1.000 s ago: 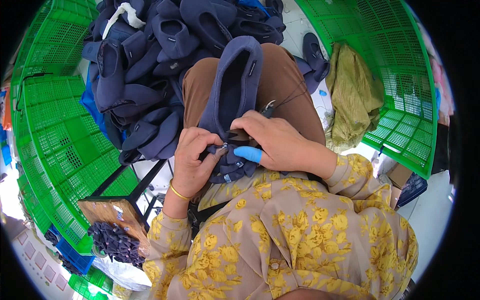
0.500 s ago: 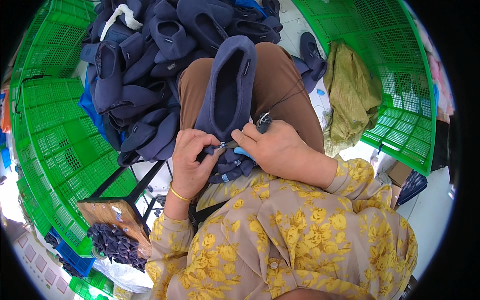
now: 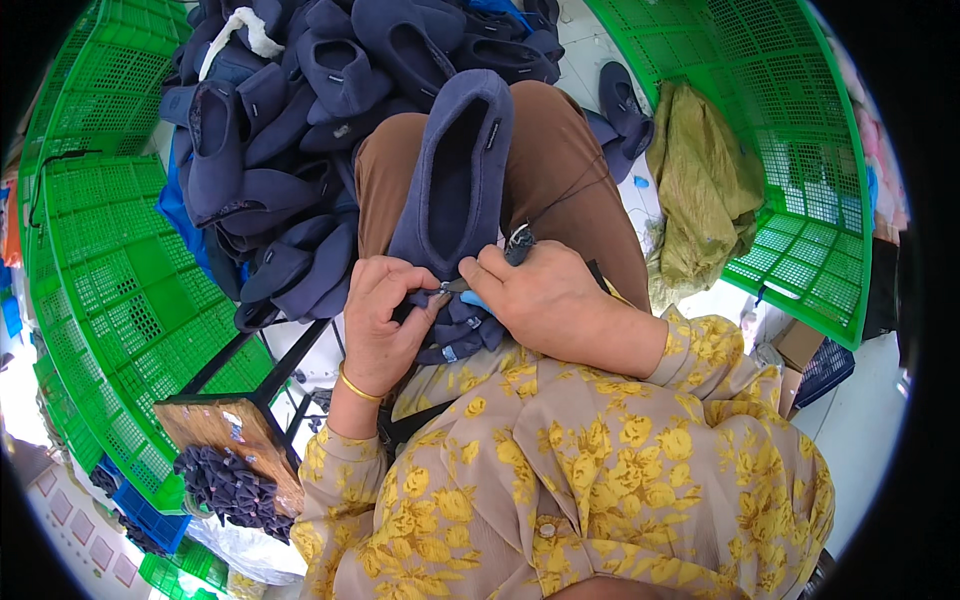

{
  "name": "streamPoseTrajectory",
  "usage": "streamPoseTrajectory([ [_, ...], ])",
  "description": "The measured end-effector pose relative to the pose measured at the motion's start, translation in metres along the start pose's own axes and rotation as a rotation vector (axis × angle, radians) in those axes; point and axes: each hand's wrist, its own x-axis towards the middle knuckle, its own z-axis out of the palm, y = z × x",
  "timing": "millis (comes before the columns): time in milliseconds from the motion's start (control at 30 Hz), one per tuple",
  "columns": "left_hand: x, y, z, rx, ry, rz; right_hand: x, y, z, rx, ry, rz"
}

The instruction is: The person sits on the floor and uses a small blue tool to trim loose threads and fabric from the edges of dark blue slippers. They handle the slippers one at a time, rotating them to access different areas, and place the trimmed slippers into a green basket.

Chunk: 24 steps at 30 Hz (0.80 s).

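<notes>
Navy fabric pieces (image 3: 470,334) bunch beside 1 slipper (image 3: 458,190); the left hand (image 3: 385,308) pinches them (gold bangle (image 3: 354,388) showing), the right hand (image 3: 555,298) curls its fingers round a dark tool (image 3: 519,247).

The left hand (image 3: 376,315) sits at 9 o'clock, thumb (image 3: 427,315) and forefinger (image 3: 414,277) pinched together, its wrist (image 3: 355,400) toward 7. The right hand (image 3: 555,298), at 3 o'clock, is curled with its back upward, fingers (image 3: 475,270) pointing toward 10, its wrist (image 3: 640,340) toward 4.
</notes>
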Motion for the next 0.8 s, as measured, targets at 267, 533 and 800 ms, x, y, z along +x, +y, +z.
streamPoseTrajectory([
  [267,0.000,0.002,-0.001,-0.074,0.006,-0.055,-0.007,0.005,0.011,0.179,-0.001,0.102],
  [533,-0.001,0.000,-0.001,-0.127,0.000,-0.100,-0.001,0.009,0.007,0.124,-0.036,0.008],
  [800,-0.001,-0.001,-0.001,-0.106,0.006,-0.083,0.003,0.008,0.011,0.054,-0.021,-0.037],
])
